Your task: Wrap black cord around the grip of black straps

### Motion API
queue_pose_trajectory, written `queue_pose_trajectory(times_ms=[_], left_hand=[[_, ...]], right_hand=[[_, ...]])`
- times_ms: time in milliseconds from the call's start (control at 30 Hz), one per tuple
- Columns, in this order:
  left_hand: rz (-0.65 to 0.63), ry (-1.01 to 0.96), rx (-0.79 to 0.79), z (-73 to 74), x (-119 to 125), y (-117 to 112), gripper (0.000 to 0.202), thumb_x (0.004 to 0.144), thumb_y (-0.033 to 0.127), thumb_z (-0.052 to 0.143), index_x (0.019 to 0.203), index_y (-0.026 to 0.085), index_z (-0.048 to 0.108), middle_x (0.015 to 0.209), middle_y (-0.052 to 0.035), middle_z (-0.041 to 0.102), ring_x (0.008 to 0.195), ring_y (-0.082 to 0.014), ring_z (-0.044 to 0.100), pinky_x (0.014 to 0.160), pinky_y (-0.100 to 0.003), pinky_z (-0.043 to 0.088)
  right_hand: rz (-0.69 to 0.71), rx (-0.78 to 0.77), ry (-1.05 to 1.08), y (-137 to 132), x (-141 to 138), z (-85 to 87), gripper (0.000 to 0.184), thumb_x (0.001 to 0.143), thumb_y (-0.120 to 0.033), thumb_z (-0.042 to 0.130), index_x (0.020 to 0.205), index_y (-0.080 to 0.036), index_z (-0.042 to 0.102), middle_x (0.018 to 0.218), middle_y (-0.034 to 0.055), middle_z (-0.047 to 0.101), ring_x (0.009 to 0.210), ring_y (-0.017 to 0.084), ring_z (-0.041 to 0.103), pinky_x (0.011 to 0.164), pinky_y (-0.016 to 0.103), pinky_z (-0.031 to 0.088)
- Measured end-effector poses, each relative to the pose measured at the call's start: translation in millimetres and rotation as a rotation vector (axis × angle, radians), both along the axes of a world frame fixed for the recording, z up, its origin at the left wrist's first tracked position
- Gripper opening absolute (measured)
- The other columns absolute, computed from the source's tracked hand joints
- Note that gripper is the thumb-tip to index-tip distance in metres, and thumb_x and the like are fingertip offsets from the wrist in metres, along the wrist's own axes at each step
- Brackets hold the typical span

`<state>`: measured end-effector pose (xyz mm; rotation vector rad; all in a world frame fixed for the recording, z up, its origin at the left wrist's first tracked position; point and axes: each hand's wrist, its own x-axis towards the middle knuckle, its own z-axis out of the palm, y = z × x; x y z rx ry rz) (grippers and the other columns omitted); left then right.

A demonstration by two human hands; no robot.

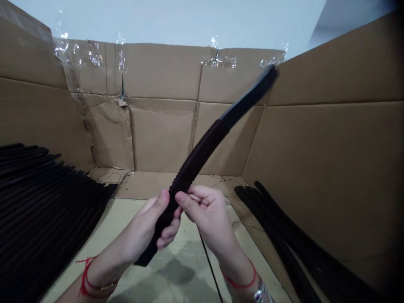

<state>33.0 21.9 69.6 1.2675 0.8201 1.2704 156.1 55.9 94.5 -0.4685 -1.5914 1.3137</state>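
Item in my view: one black rubber strip (202, 155), ribbed at the lower end and smooth toward the tip, held up at centre frame with the tip toward upper right. Left hand (139, 227) and right hand (205, 210) both grip the ribbed part, fingers (167, 231) closed narrowly around it, likely so the smooth length stands free. Fanned strips (41, 202) lie lower left, a looser pile (284, 227) lower right, both within reach, I judge, against cardboard walls (164, 84).

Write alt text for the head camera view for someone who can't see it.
The left hand and right hand grip the lower part of a curved black ribbed strip, held up before cardboard walls. A stack of similar black strips lies to the left, and a loose bundle of black strips to the right.
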Motion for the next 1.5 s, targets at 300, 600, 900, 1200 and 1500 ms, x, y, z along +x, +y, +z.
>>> queue_pose_trajectory(times_ms=[300, 600, 900, 1200, 1500], left_hand=[[-0.157, -0.090, -0.257, -1.4, 3.8, 0.5, 0.066, 0.080, 0.082, 0.036, 0.076, 0.017, 0.048, 0.042, 0.0083, 0.032, 0.031, -0.0059, 0.026, 0.032, -0.017, 0.027], [-0.248, -0.019, -0.145, 1.7, -13.4, -2.0, 0.071, 0.077, 0.086, 0.030, 0.086, 0.018, 0.047, 0.052, 0.0068, 0.036, 0.038, -0.0048, 0.021, 0.033, -0.015, 0.018], [-0.276, -0.145, -0.162, 5.6, -7.3, -11.8, 0.057, 0.082, 0.073, 0.050, 0.075, 0.016, 0.044, 0.054, 0.0078, 0.027, 0.042, -0.0032, 0.016, 0.036, -0.015, 0.013], [0.073, -0.029, -0.057, -1.6, 0.6, -7.3, 0.062, 0.084, 0.076, 0.040, 0.071, 0.017, 0.046, 0.041, 0.0067, 0.034, 0.032, -0.0047, 0.026, 0.032, -0.014, 0.022], [-0.616, -0.353, -0.052, -8.1, -10.6, -1.7, 0.041, 0.090, 0.058, 0.053, 0.082, 0.019, 0.047, 0.045, 0.0106, 0.030, 0.029, -0.0018, 0.017, 0.029, -0.009, 0.025]], right_hand=[[0.194, -0.023, -0.038, 4.6, 6.9, 2.3, 0.035, 0.075, -0.046, 0.074, 0.068, -0.013, 0.066, 0.048, -0.0033, 0.050, 0.036, 0.003, 0.032, 0.035, 0.018, 0.021], [0.175, -0.112, 0.088, -6.9, -3.5, 0.2, 0.031, 0.064, -0.038, 0.084, 0.082, -0.015, 0.073, 0.074, 0.0042, 0.071, 0.062, 0.014, 0.066, 0.059, 0.023, 0.056], [0.166, -0.076, 0.022, -12.8, 5.9, 8.6, 0.030, 0.071, -0.043, 0.079, 0.078, -0.015, 0.074, 0.068, 0.0036, 0.067, 0.062, 0.015, 0.064, 0.055, 0.024, 0.054], [0.303, -0.139, 0.029, -8.3, 7.0, 4.2, 0.031, 0.072, -0.041, 0.078, 0.087, -0.015, 0.075, 0.051, -0.0048, 0.048, 0.036, 0.004, 0.034, 0.037, 0.019, 0.036], [0.282, -0.176, 0.128, -9.1, 7.7, 8.4, 0.026, 0.061, -0.031, 0.087, 0.081, -0.017, 0.078, 0.061, 0.0005, 0.064, 0.057, 0.010, 0.058, 0.055, 0.020, 0.051]])
